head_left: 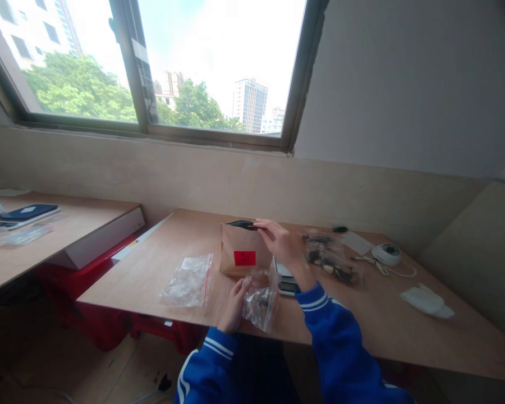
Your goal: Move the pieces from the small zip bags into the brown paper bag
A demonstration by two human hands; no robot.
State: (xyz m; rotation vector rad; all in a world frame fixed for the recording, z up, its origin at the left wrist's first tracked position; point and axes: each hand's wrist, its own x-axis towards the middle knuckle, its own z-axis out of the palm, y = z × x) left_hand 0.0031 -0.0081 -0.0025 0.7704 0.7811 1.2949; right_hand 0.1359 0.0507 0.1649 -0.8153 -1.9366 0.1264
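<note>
A brown paper bag (229, 244) with a red label (244, 258) stands upright on the table, its mouth parted and dark inside. My right hand (284, 244) is at the right side of that mouth, fingertips pressed together over the opening; what they pinch, if anything, is too small to tell. Lower down, my left hand (233, 306) grips the edge of a clear zip bag (258, 308) in front of the paper bag. A few small dark bits show inside the clear bag. Another clear zip bag (188, 280) lies flat to the left.
Behind my right wrist sits a small scale (288, 287), partly covered. Farther right are clear bags of dark pieces (332, 264), a white dome camera (386, 254) with its cable, and a crumpled white wrapper (427, 300). A second table (88, 224) stands left, holding another scale (25, 214).
</note>
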